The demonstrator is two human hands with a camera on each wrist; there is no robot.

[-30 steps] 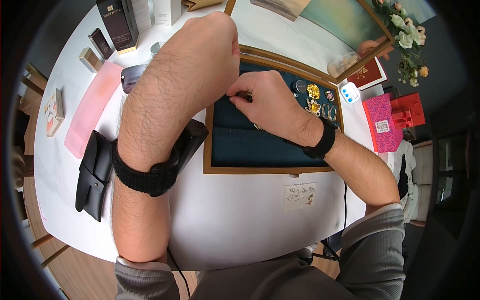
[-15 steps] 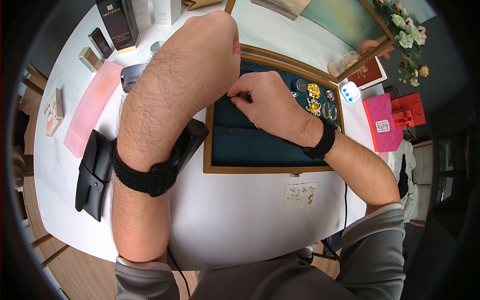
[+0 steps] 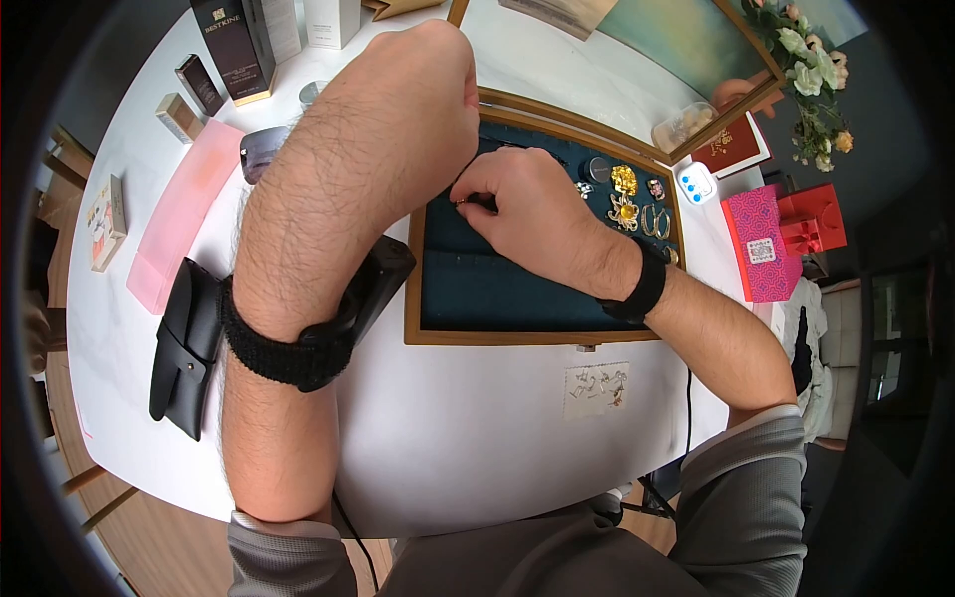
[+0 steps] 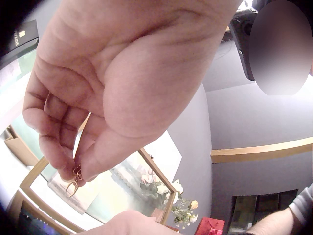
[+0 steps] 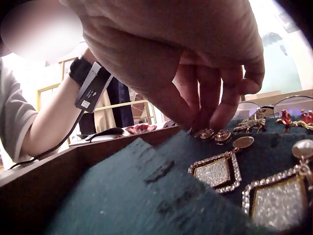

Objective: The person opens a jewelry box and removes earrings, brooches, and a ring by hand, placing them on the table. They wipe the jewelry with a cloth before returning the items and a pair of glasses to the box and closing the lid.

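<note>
My left hand (image 3: 408, 119) is raised over the left side of a wooden jewelry box (image 3: 497, 339). In the left wrist view its thumb and fingertips pinch a small gold hoop earring (image 4: 72, 189). My right hand (image 3: 527, 204) reaches down inside the box, thumb and fingers brought together. There, in the right wrist view, the fingertips pinch a small round jeweled earring (image 5: 206, 133), partly hidden by them, close over the dark teal lining (image 5: 117, 181). Beside it lie another round jeweled piece (image 5: 222, 135) and large diamond-shaped glitter earrings (image 5: 215, 172).
The glass lid (image 3: 617, 50) stands raised behind. Gold brooches (image 3: 623, 181) and hoops (image 3: 655, 221) lie at the box's right. A card of small jewelry (image 3: 596, 390) lies in front. At left are a black case (image 3: 186, 348), a pink case (image 3: 184, 214) and sunglasses (image 3: 261, 154).
My right hand has shifted slightly down and turned a little at the wrist, and the glint of jewelry behind its fingers is now covered. The left hand holds still.
</note>
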